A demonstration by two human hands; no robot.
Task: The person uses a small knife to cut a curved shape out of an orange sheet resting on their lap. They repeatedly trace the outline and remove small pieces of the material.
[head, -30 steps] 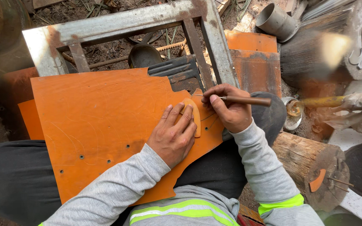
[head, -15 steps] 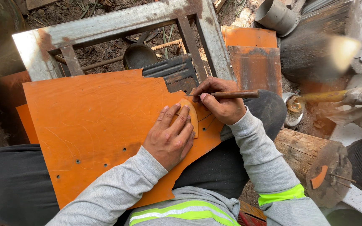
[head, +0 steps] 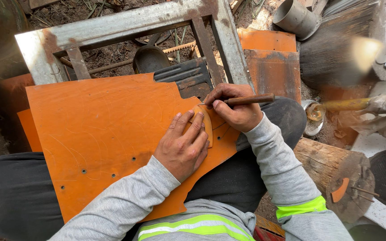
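Two hands work mid-frame: the left hand (head: 182, 147) presses a curved orange template (head: 205, 125) flat onto the orange sheet (head: 99, 129), while the right hand (head: 235, 109) clasps a wooden-handled scriber (head: 249, 99).

Bright orange across the big sheet (head: 108, 134), dotted with small dark holes and faint curved scratch lines. The small curved piece (head: 207, 127) on it is the same orange. The tool's handle (head: 251, 99) is dark brown wood. Sleeves (head: 273, 156) are light grey, with a neon yellow-green band at the cuff; trousers are black. The metal frame (head: 126, 24) shows pale grey with rusty brown patches. The log (head: 331, 167) is weathered brown.
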